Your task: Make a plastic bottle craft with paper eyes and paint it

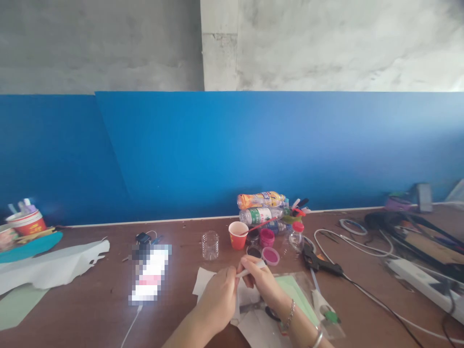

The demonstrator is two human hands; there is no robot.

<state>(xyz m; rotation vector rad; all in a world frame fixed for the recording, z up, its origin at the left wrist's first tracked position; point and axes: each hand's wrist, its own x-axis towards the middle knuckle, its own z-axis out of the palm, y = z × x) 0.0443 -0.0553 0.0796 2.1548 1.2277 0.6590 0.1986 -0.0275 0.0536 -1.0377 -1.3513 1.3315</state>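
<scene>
My left hand [219, 296] and my right hand [261, 282] meet low in the middle of the view, both closed. Between their fingertips is a thin white roll [260, 264], which looks like paper; its exact kind is unclear. The left fingers pinch its near end and the right fingers grip farther along. Beneath the hands lie white paper sheets [259, 328] and scissors [253, 306], partly hidden by the right wrist. Light green sheets [295, 292] rest just right of the right hand.
Beyond the hands stand a cut clear plastic bottle piece [210, 245], a red paper cup [238, 236], a pink paint jar [267, 238] and stacked bottles [261, 199]. A glue gun [321, 262] and white power strip [424, 285] lie right. A lit phone [150, 275] is left.
</scene>
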